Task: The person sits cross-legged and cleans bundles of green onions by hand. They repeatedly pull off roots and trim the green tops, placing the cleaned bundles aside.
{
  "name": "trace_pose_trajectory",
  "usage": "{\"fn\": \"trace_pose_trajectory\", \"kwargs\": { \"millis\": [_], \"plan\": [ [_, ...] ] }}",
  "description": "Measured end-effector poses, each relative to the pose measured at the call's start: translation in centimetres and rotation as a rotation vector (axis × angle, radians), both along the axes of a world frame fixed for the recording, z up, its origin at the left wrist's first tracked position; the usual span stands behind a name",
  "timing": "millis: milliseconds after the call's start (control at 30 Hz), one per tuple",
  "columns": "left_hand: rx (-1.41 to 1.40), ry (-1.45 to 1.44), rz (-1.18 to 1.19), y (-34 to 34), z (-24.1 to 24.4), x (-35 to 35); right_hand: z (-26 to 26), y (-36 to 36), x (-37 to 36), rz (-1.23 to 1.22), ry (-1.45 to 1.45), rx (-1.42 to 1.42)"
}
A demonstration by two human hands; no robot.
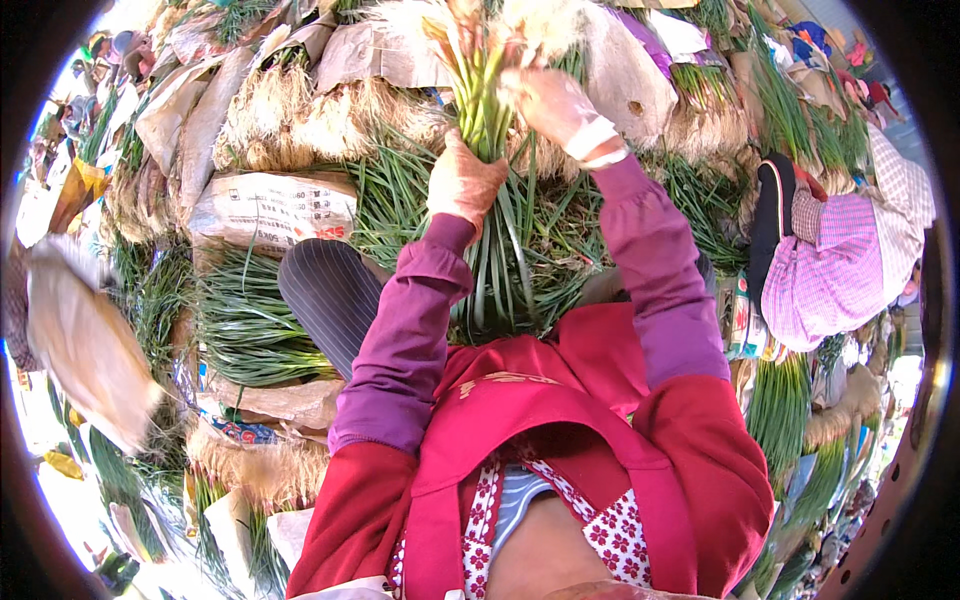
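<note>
My left hand [466,180] is closed around the stalks of a bunch of long green scallion-like plants [484,112], held with the pale roots up and the leaves hanging towards my lap. To the right of the bunch, at its upper stalks near the roots, is my right hand [551,109], with a white band at its wrist. Its fingertips are blurred, so I cannot tell whether they grip anything. Loose green leaves [397,195] lie around and behind the bunch. I wear purple sleeve covers and a red apron.
Stacked root-on bundles [360,124] lie beyond my hands. A printed sack [274,206] and a pile of green leaves [255,322] are at left. A blurred tan sheet [90,345] is at far left. Another person in a checked pink garment [832,262] is at right.
</note>
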State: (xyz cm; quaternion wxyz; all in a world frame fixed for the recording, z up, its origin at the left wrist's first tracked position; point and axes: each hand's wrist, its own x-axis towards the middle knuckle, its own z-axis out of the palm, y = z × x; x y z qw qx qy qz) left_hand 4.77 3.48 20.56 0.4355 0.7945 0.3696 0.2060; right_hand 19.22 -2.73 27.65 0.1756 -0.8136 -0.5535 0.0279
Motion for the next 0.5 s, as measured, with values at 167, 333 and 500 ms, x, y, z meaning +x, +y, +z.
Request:
{"fn": "trace_pose_trajectory", "kwargs": {
  "millis": [167,333,500],
  "plan": [
    [0.103,0.132,-0.003,0.4,-2.2,0.4,0.2,-4.1,-1.2,0.450,0.633,0.078],
    [0.205,0.229,0.012,-1.6,-2.3,0.3,4.0,-0.5,1.2,-0.051,-0.363,0.474],
    [0.212,0.183,-0.099,-4.1,-2.5,0.6,0.0,2.0,11.2,0.113,-0.604,0.183]
  ]
}}
